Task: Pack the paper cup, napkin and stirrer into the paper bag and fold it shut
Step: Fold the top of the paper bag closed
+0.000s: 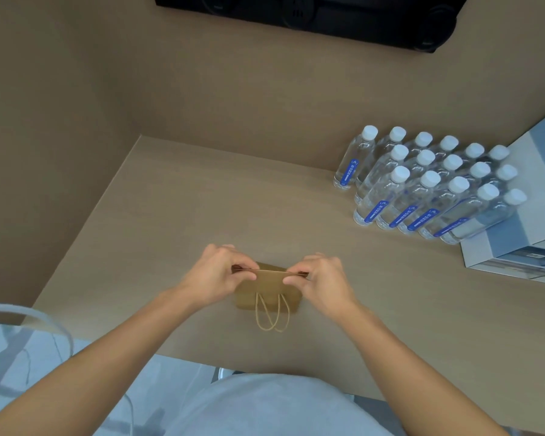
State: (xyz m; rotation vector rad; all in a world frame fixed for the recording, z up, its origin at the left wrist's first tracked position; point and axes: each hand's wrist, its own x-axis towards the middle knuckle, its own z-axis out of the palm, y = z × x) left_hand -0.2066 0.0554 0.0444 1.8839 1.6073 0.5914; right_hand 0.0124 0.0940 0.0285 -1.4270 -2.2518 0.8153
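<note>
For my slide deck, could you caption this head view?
Both hands, left hand and right hand, pinch the paper bag top fold on a table beside water bottles.

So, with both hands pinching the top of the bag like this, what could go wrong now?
1. The left hand and right hand hold only the paper bag's top edge; uneven pulling might tear it.
2. The twine handles hang loose in front and could get caught in the fold.

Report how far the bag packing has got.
Likely done: no cup, napkin or stirrer lies loose on the table, so they are probably inside, though the bag hides its contents. In hand: the left hand and right hand pinch the paper bag along its top edge, mid-fold. Left: finishing the fold.
</note>
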